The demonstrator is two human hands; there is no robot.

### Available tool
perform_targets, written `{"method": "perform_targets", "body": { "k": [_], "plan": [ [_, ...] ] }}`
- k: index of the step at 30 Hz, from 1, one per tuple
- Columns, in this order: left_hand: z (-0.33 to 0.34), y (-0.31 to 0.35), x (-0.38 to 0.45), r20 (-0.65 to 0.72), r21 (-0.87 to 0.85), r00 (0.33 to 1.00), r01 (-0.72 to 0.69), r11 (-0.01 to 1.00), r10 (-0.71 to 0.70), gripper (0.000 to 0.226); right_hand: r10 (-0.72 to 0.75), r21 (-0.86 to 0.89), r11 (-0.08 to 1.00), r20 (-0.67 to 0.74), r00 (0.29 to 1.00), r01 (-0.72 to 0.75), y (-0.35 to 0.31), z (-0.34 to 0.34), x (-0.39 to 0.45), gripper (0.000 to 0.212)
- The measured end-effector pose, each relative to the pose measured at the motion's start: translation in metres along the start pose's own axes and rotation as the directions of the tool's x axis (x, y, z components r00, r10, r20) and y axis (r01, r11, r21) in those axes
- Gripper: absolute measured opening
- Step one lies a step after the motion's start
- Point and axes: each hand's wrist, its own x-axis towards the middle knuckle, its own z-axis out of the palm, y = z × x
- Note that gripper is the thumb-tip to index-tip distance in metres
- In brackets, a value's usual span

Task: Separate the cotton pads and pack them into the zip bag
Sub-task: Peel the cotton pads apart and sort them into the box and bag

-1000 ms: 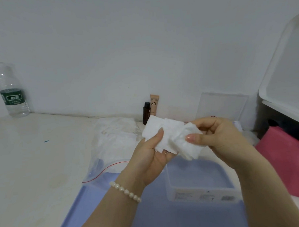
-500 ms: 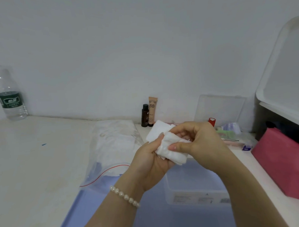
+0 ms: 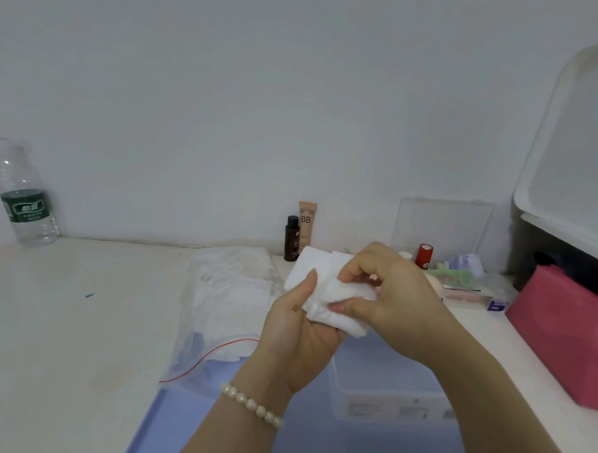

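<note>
A small stack of white square cotton pads point(image 3: 312, 271) sits in my left hand point(image 3: 297, 332), thumb pressed on its front, above the table's middle. My right hand point(image 3: 393, 297) comes in from the right and pinches the front pad point(image 3: 338, 305), which is crumpled and partly peeled from the stack. A clear zip bag point(image 3: 225, 305) with a red seal line lies flat on the table to the left of my hands. White pads show inside it, and its mouth faces me.
An empty clear plastic box point(image 3: 383, 390) lies under my hands on a blue mat point(image 3: 183, 433). A dark bottle point(image 3: 292, 238) and a BB tube point(image 3: 307, 224) stand at the wall. At the right are a cosmetics tray point(image 3: 464, 284) and a pink pouch point(image 3: 569, 337); a water bottle point(image 3: 24, 197) stands far left.
My right hand has slid left over the stack and curled its fingers round the front pad, which is now crumpled. The hands have dropped slightly.
</note>
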Motion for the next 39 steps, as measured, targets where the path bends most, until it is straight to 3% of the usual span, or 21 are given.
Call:
{"method": "perform_targets", "body": {
  "k": [5,7,9,11,13,16,19,24,28,30,32,35,39],
  "plan": [
    [0.003,0.003,0.0,-0.1,-0.032,0.993,-0.071,0.997,0.067,0.049,0.038,0.367,0.929,0.06,0.997,-0.057,0.007,-0.007,0.0,0.024],
    [0.003,0.001,0.001,-0.151,-0.046,0.983,-0.11,0.993,0.102,0.046,0.139,0.626,0.766,0.059,0.989,-0.145,0.013,-0.01,0.003,0.023],
    [0.004,-0.002,0.003,-0.193,-0.086,0.973,-0.146,0.986,0.127,0.037,0.298,0.823,0.511,0.103,0.949,-0.249,0.019,-0.01,0.007,0.038],
    [0.003,-0.002,0.004,-0.218,-0.08,0.961,-0.191,0.978,0.17,0.031,0.421,0.902,0.293,0.176,0.89,-0.317,0.019,-0.007,0.01,0.036],
    [0.001,-0.004,0.006,-0.215,-0.06,0.956,-0.217,0.974,0.2,0.033,0.464,0.908,0.203,0.24,0.853,-0.366,0.015,-0.001,0.009,0.021],
    [0.003,-0.009,0.006,-0.167,-0.033,0.962,-0.226,0.974,0.218,0.037,0.472,0.87,0.284,0.238,0.849,-0.402,0.011,0.014,0.007,0.018],
    [0.005,-0.012,0.005,-0.132,-0.049,0.962,-0.247,0.968,0.238,0.047,0.517,0.829,0.411,0.131,0.846,-0.38,0.011,0.022,0.008,0.023],
    [0.005,-0.011,0.007,-0.128,-0.129,0.976,-0.191,0.973,0.175,0.053,0.519,0.85,0.444,0.013,0.855,-0.283,0.008,0.023,0.007,0.004],
    [0.005,-0.011,0.006,-0.095,-0.161,0.985,-0.156,0.975,0.142,0.056,0.522,0.833,0.517,-0.125,0.844,-0.196,0.008,0.027,0.008,0.007],
    [0.006,-0.012,0.006,-0.094,-0.16,0.987,-0.143,0.977,0.129,0.056,0.525,0.788,0.586,-0.193,0.829,-0.188,0.011,0.032,0.01,0.021],
    [0.007,-0.011,0.005,-0.076,-0.173,0.991,-0.124,0.977,0.112,0.054,0.507,0.727,0.647,-0.182,0.842,-0.232,0.013,0.034,0.012,0.034],
    [0.006,-0.005,0.003,-0.046,-0.216,0.994,-0.111,0.97,0.104,0.051,0.43,0.759,0.602,-0.047,0.902,-0.248,0.01,0.029,0.009,0.007],
    [0.006,-0.001,-0.002,-0.012,-0.186,0.995,-0.1,0.977,0.099,0.045,0.364,0.746,0.649,-0.129,0.922,-0.152,0.014,0.019,0.008,0.012]
  ]
}}
